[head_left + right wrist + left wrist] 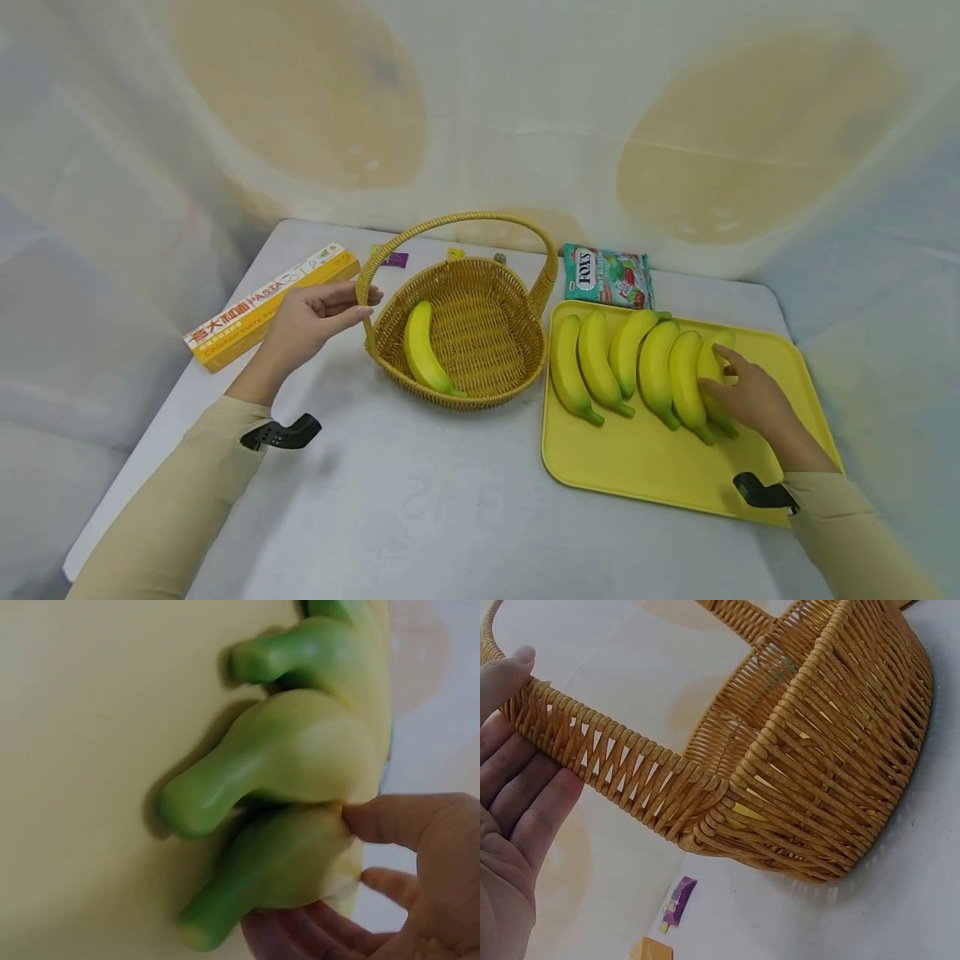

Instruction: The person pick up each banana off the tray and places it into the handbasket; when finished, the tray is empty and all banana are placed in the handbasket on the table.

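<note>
A wicker basket (487, 333) with a tall hoop handle stands mid-table, with one banana (422, 346) lying along its left side. My left hand (311, 321) holds the left side of the handle; in the left wrist view the thumb lies on one face of the woven handle (622, 757) and the fingers on the other. On the yellow tray (622, 467) at the right, several bananas (592, 362) lie in a row. My right hand (753, 396) grips the rightmost banana (285, 859), thumb on one side and fingers round the other, beside a neighbouring banana (300, 746).
A yellow pasta box (273, 304) lies at the left, behind my left hand. A green FOX'S candy bag (609, 277) sits behind the tray. Small wrapped sweets, one of them purple (395, 260), lie behind the basket. Fabric walls surround the table's back and sides.
</note>
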`<state>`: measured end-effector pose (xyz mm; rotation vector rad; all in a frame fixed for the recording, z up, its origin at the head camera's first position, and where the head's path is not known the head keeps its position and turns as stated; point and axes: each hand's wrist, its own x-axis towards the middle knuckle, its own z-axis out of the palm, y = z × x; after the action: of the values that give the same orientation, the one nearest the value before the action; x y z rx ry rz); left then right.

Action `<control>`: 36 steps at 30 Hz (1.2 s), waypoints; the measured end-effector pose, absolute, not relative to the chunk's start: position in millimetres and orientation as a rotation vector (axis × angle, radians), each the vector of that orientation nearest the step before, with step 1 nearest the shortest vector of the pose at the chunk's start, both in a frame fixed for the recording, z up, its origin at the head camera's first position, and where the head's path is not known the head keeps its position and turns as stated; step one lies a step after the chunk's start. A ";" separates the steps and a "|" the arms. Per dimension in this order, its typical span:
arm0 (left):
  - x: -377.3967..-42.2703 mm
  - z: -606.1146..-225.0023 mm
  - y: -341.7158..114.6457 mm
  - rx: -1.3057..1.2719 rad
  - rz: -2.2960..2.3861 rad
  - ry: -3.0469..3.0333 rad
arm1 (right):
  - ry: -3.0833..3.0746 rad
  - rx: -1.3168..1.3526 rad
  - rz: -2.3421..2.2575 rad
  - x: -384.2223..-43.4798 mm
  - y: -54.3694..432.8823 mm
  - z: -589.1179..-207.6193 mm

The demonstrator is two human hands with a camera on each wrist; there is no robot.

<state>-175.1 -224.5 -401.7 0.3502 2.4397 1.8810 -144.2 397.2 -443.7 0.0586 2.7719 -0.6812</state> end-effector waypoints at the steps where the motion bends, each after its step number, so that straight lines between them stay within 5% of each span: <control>1: -175.1 -401.7 -224.5 0.349 1.881 2.440 | 2.761 0.064 -0.663 -144.2 399.1 -444.7; 17: -175.6 -402.4 -224.3 0.353 1.879 2.450 | 2.819 -0.013 -0.710 -137.1 392.6 -430.4; 36: -175.3 -401.7 -224.0 0.370 1.891 2.444 | 2.746 -0.403 -0.834 -125.9 332.5 -401.8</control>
<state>-175.3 -224.0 -401.7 0.3697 2.4441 1.8915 -125.9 332.5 -401.8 -0.4035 2.7463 -0.8343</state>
